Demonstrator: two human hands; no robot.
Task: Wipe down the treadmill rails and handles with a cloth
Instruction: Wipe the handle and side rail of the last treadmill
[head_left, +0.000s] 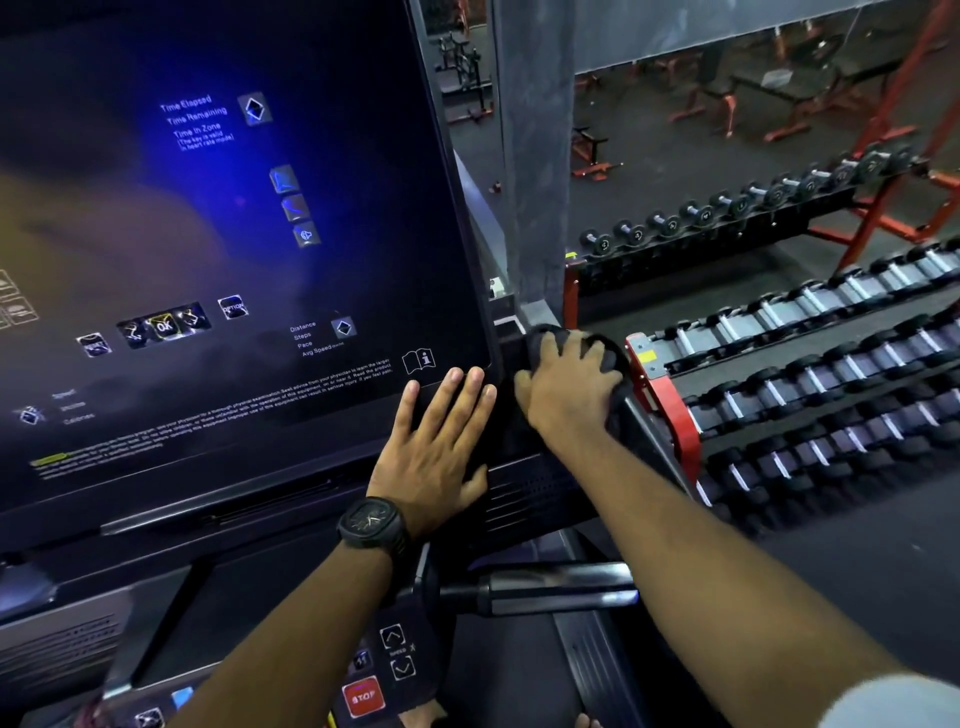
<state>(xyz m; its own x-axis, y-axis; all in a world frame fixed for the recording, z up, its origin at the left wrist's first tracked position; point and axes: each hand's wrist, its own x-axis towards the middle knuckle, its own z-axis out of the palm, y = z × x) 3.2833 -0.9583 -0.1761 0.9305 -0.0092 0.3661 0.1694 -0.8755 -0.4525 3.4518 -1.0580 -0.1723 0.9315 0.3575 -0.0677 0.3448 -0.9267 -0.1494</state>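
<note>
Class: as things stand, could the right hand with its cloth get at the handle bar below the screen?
Probably yes. The right hand grips the cloth beside the screen's corner; the handle bar juts out bare just below that forearm, and the left hand lies flat on the screen, aside.

1. I work from one view: a wide-angle camera worn on the person's head, facing forward and down.
2. It sits close to the treadmill console, whose tilted screen fills the frame's left half.
3. Both forearms enter from the bottom edge. The left hand and the right hand, gripping the cloth, lie side by side at the console's lower right corner, near frame centre.
4. The right half looks down onto dumbbell racks.
</note>
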